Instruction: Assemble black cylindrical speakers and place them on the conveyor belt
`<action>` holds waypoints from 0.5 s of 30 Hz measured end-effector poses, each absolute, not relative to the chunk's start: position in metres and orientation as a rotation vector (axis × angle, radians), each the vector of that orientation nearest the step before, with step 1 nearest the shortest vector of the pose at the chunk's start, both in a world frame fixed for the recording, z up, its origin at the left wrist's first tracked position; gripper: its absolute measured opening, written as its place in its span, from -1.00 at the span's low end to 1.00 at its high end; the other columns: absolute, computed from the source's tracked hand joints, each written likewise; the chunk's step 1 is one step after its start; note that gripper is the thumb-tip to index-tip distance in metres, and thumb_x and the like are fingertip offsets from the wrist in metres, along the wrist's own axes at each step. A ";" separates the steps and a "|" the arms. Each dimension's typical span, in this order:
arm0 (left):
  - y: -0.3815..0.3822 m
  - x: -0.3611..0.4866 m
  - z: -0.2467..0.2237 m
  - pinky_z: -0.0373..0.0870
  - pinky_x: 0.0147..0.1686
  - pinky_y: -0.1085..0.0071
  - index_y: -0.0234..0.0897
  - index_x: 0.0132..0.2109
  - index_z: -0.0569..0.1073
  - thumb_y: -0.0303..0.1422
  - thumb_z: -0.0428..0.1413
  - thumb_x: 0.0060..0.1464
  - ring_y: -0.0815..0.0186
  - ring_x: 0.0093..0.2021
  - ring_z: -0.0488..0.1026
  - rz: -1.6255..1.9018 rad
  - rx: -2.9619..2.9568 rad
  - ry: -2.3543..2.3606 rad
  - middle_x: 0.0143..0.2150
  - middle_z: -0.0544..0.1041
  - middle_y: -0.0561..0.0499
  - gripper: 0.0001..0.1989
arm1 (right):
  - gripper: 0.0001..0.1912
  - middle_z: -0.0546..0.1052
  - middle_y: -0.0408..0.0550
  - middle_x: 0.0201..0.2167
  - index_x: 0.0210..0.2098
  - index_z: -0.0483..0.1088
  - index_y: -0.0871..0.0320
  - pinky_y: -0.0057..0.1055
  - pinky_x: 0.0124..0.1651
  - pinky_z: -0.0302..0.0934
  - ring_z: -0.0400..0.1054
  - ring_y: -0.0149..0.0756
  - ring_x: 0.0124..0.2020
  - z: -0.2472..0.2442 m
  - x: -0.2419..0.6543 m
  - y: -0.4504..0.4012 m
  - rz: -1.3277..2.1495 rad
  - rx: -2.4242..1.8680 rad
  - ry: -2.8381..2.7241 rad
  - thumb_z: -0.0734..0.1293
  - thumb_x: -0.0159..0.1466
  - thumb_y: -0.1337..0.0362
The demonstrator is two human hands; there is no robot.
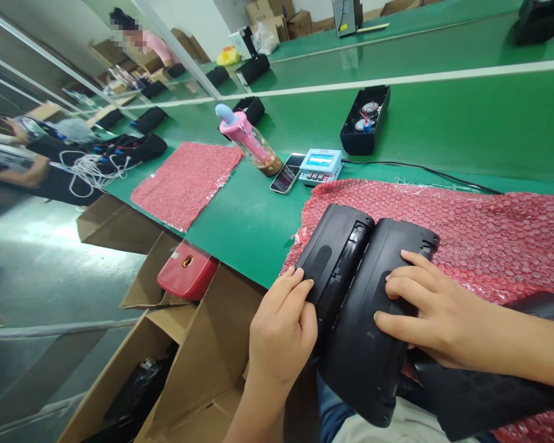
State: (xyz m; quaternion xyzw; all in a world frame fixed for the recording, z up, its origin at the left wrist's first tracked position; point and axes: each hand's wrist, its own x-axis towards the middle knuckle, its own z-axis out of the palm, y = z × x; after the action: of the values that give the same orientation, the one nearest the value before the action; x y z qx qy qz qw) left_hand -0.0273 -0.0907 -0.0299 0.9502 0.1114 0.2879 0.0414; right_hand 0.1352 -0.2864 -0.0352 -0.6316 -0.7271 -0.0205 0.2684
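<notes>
Two long black plastic speaker shells lie side by side on pink bubble wrap at the table's edge, their near ends reaching over my lap. The left shell (321,255) has a slotted inner edge; the right shell (367,307) is smooth and curved. My left hand (284,332) is closed on the left shell's outer side, fingertips on top. Across the right shell lies my right hand (425,304), holding it with thumb and fingers spaced over its surface. Under my right forearm is another dark, flat piece (489,387), partly hidden.
Beyond the bubble wrap (489,234) stand a light-blue device (322,166) with a cable, a phone (288,173), a bottle (252,141) and an open speaker box (365,120). Cardboard boxes (198,351) and a red case (187,271) sit below the left edge. Other people work at far left.
</notes>
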 end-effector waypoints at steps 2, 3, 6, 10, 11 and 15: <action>-0.090 -0.027 -0.031 0.47 0.02 0.23 -0.43 -0.22 0.51 -0.64 0.00 0.02 0.16 -0.05 0.51 0.881 2.906 0.344 -0.15 0.56 -0.22 -0.76 | -0.64 0.29 0.00 -0.22 -0.09 0.34 0.09 0.14 0.19 -0.07 0.20 -0.15 -0.14 -0.035 0.135 -0.285 -0.057 -1.705 -1.959 0.24 0.12 0.47; -0.090 -0.027 -0.031 0.47 0.02 0.23 -0.42 -0.22 0.51 -0.64 0.00 0.02 0.16 -0.05 0.51 0.884 2.904 0.345 -0.15 0.56 -0.21 -0.76 | -0.64 0.29 0.00 -0.22 -0.09 0.34 0.08 0.13 0.19 -0.08 0.20 -0.15 -0.14 -0.036 0.136 -0.285 -0.059 -1.706 -1.958 0.25 0.12 0.47; -0.090 -0.028 -0.032 0.46 0.03 0.24 -0.39 -0.21 0.50 -0.64 0.00 0.01 0.18 -0.04 0.51 0.890 2.891 0.355 -0.14 0.56 -0.19 -0.76 | -0.62 0.30 0.00 -0.21 -0.08 0.34 0.08 0.11 0.21 -0.12 0.19 -0.15 -0.13 -0.037 0.136 -0.285 -0.054 -1.705 -1.959 0.26 0.12 0.47; -0.092 -0.028 -0.031 0.46 0.00 0.24 -0.31 -0.24 0.47 -0.57 0.00 0.06 0.22 -0.06 0.49 0.834 2.849 0.455 -0.12 0.53 -0.14 -0.81 | -0.65 0.33 0.00 -0.21 -0.09 0.35 0.07 0.07 0.21 -0.15 0.21 -0.14 -0.12 -0.036 0.138 -0.287 -0.039 -1.701 -1.980 0.29 0.13 0.44; -0.093 -0.028 -0.029 0.45 0.00 0.21 -0.30 -0.23 0.45 -0.52 0.02 0.08 0.20 -0.03 0.47 0.793 2.837 0.513 -0.09 0.50 -0.15 -0.85 | -0.65 0.34 0.00 -0.21 -0.08 0.34 0.07 0.06 0.20 -0.13 0.21 -0.13 -0.12 -0.035 0.139 -0.286 -0.038 -1.702 -1.998 0.31 0.13 0.40; -0.091 -0.024 -0.023 0.31 0.11 -0.03 -0.37 0.09 0.26 -0.13 0.15 -0.01 -0.03 0.23 0.21 0.535 2.740 0.727 0.18 0.25 -0.36 -0.42 | -0.36 0.40 0.11 -0.15 0.14 0.21 0.16 -0.09 -0.01 0.08 0.26 -0.07 -0.16 -0.030 0.150 -0.277 -0.028 -1.714 -2.186 0.40 0.09 0.19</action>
State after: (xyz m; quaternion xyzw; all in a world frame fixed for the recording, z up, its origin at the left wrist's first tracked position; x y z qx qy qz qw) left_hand -0.0237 -0.0907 -0.0230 0.9420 0.2499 0.1840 0.1280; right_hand 0.1498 -0.2766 -0.0302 -0.6069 -0.7739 -0.0099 0.1809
